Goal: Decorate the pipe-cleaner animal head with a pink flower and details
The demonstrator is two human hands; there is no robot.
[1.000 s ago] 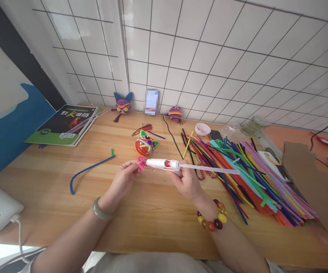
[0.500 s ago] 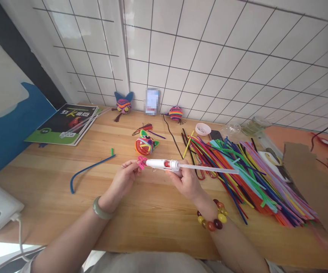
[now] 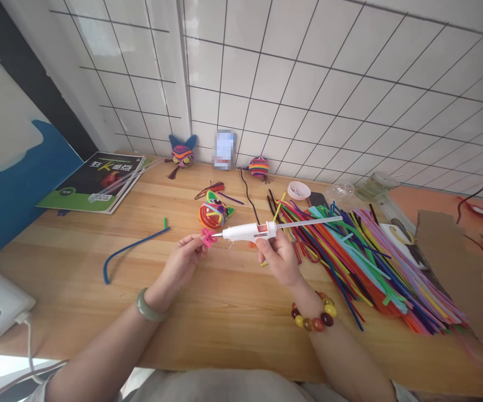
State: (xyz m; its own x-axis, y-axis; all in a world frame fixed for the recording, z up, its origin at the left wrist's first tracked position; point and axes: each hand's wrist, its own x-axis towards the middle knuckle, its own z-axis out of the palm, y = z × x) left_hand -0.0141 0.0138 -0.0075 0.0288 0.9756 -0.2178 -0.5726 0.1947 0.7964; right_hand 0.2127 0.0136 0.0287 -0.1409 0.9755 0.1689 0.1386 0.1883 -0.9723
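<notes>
A small pink pipe-cleaner shape (image 3: 208, 238) is pinched in the fingertips of my left hand (image 3: 186, 255). My right hand (image 3: 282, 259) grips a white hot glue gun (image 3: 245, 232), held level with a clear glue stick (image 3: 308, 222) jutting from its back end. The metal nozzle (image 3: 217, 235) points left and meets the pink shape; whether glue is coming out is too small to tell. Just behind lies a colourful wrapped ball with green ears (image 3: 214, 213). A bent blue pipe cleaner (image 3: 130, 247) with a green piece rests left of my hands.
Right of my hand spreads a pile of coloured pipe cleaners (image 3: 362, 262), with cardboard (image 3: 450, 268) beyond. Against the tiled wall stand a blue-eared ball (image 3: 182, 153), a phone-like screen (image 3: 224, 149) and a striped ball (image 3: 258, 166). A pink bowl (image 3: 299, 190), book (image 3: 99, 181) and white device (image 3: 0, 307) sit around.
My right hand has shifted slightly right and tilted the glue gun, so its rear and glue stick sit higher. The nozzle has drawn back a little from the pink shape, and more of it shows.
</notes>
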